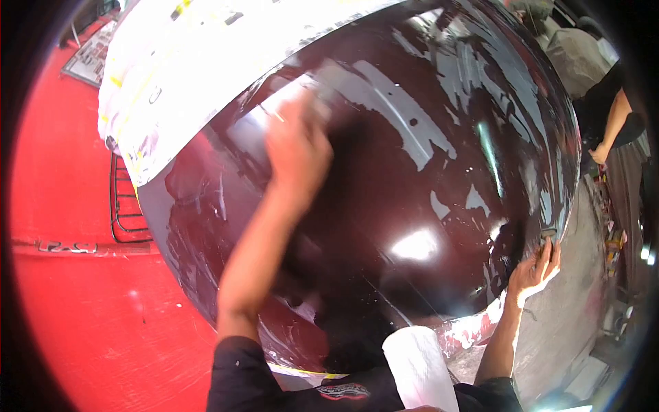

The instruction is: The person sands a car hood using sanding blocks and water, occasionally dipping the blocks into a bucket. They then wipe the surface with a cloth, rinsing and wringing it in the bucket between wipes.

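Observation:
A dark maroon car panel (pixel 364 206), curved like a hood and wet-looking with streaky reflections, fills the middle of the head view. Over its upper left part my left hand (pixel 298 141) is smeared by motion. A pale blurred patch shows by its fingertips; whether it is a held thing or a reflection I cannot make out. Lower right, my right hand (pixel 537 269) is at the panel's edge, its fingers closed on a small grey pad (pixel 548 233). White sheeting (pixel 226 62) with yellow marks covers the area above the panel.
A red surface (pixel 75 302) lies to the left, with a black wire rack (pixel 127 206) beside the panel. At the right another person's hand (pixel 600 152) shows beside dark clothing. A white roll-like object (pixel 420 367) stands close to my chest.

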### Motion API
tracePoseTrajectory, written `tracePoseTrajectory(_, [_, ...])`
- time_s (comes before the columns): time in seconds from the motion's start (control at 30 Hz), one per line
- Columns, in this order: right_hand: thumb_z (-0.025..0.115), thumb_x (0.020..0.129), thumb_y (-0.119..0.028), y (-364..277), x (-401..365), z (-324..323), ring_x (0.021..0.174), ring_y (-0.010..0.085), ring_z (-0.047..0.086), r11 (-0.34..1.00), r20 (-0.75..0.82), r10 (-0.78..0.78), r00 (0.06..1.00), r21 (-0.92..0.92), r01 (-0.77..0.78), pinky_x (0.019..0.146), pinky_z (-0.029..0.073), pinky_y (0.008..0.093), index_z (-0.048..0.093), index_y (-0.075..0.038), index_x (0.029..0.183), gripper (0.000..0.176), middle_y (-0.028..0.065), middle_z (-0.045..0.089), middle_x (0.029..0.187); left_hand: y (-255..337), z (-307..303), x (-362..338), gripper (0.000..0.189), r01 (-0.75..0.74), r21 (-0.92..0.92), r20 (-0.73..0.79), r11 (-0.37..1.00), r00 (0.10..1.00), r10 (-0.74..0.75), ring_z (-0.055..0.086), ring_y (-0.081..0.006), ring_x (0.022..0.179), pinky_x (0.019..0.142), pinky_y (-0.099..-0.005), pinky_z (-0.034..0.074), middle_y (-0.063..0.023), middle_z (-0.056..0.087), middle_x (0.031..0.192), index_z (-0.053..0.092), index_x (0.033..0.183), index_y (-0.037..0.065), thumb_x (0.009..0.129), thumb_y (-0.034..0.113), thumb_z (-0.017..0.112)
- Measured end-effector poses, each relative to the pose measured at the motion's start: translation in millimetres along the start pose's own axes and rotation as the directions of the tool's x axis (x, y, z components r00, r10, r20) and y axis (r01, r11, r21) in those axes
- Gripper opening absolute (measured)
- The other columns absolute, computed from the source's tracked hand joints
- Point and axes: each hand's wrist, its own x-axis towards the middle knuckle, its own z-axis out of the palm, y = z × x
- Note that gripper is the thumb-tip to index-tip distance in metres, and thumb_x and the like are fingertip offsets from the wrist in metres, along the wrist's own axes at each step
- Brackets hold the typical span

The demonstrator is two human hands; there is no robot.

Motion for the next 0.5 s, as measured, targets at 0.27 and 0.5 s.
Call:
tracePoseTrajectory(0.27, [0.068, 0.083, 0.006, 27.4, -0.1, 13.3, 0.113, 0.0338, 0.058, 0.995, 0.013, 0.021, 1.000, -0.100, -0.020, 0.092, 0.047, 0.0437, 0.066, -0.005, 0.123, 0.042, 0.0155, 0.060, 0.130, -103.2, 59.1, 87.2, 0.030, -0.145, 0.280, 0.234, 0.949, 0.969, 0.080, 0.061, -0.0362, 0.091, 0.080, -0.0448, 0.049, -0.0174, 0.065, 0.100, 0.064, 0.122, 0.008, 0.095, 0.021, 0.061])
tracePoseTrajectory(0.5, [0.069, 0.082, 0.007, 21.8, 4.5, 15.4, 0.113, 0.0316, 0.058, 0.997, -0.014, 0.069, 0.998, -0.036, -0.069, 0.091, 0.048, 0.0414, 0.068, -0.006, 0.121, 0.040, 0.0142, 0.061, 0.129, 115.8, 52.1, -59.3, 0.019, -0.487, -0.051, 0.548, 0.872, 0.716, 0.432, 0.055, -0.0294, 0.066, 0.058, -0.0447, 0.044, -0.0115, 0.057, 0.070, 0.068, 0.101, 0.012, 0.083, 0.015, 0.062])
